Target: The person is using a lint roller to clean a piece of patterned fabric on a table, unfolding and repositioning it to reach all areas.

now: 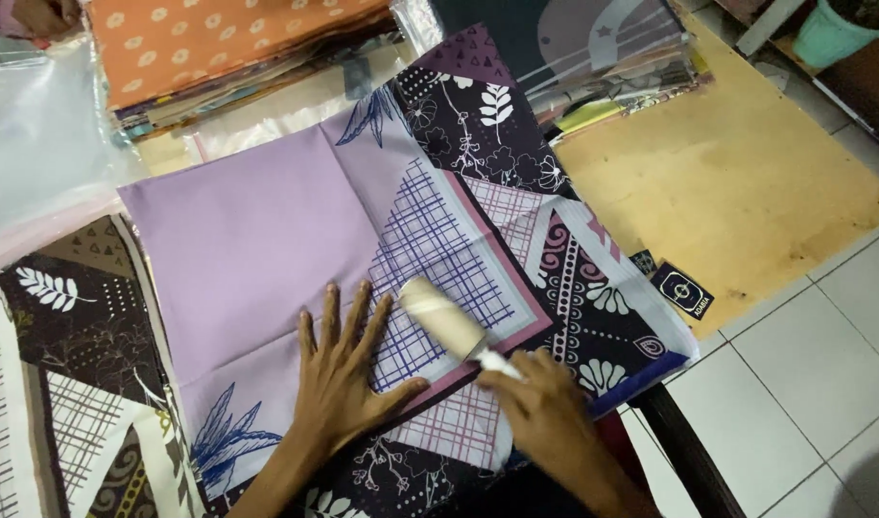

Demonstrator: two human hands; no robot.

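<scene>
lilac patterned cloth (257,230) spread flat at centre. left hand (344,379) at 6 o'clock, fingers splayed, pressing it down, grasping nothing. lint roller (444,315) just right of it, blurred, lying on cloth. right hand (545,408) at 5 o'clock, clenched round roller's handle.

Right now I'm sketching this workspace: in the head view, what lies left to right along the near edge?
Dark leaf-print cloth → left hand → lint roller → right hand → white tiled floor.
</scene>
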